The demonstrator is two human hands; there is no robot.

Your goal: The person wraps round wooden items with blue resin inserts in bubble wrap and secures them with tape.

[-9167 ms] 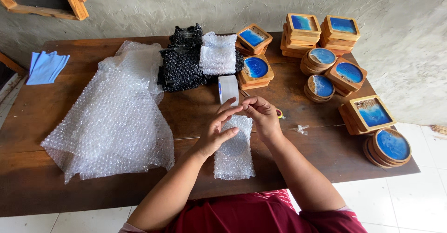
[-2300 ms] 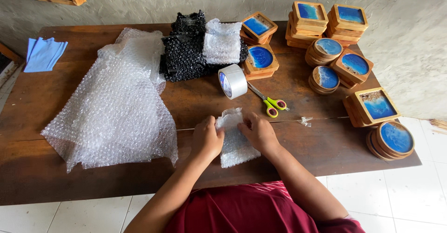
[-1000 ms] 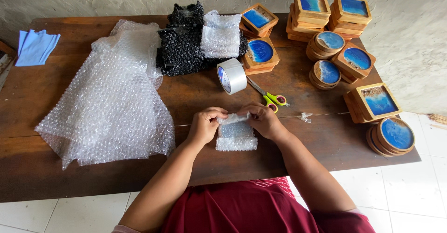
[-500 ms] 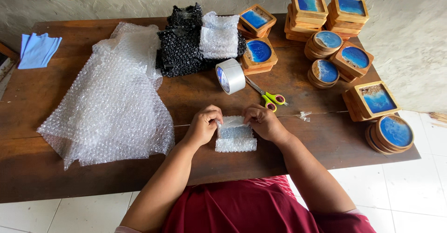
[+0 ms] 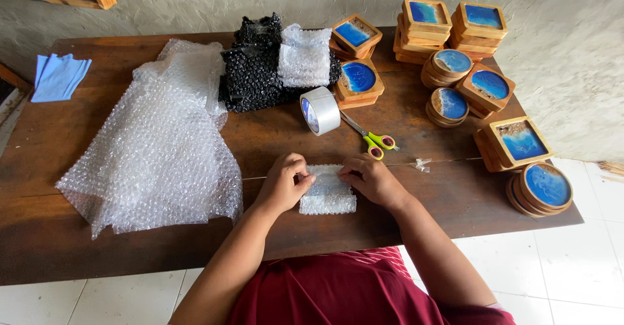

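Note:
A small square bundle wrapped in clear bubble wrap (image 5: 328, 192) lies near the front edge of the brown wooden table (image 5: 416, 201). My left hand (image 5: 284, 183) grips its left side with curled fingers. My right hand (image 5: 368, 178) presses on its right upper edge. A roll of clear tape (image 5: 320, 110) stands just beyond the bundle. Yellow-handled scissors (image 5: 370, 140) lie to the tape's right.
A large sheet of clear bubble wrap (image 5: 156, 149) covers the table's left half. Black bubble wrap (image 5: 253, 71) and a wrapped bundle (image 5: 304, 56) sit at the back. Wooden coasters with blue centres (image 5: 484, 84) are stacked on the right. Blue cloth (image 5: 58, 77) lies far left.
The long strip of bubble wrap has been folded around the item into a compact bundle. Both hands have settled on its sides and barely moved in the last second.

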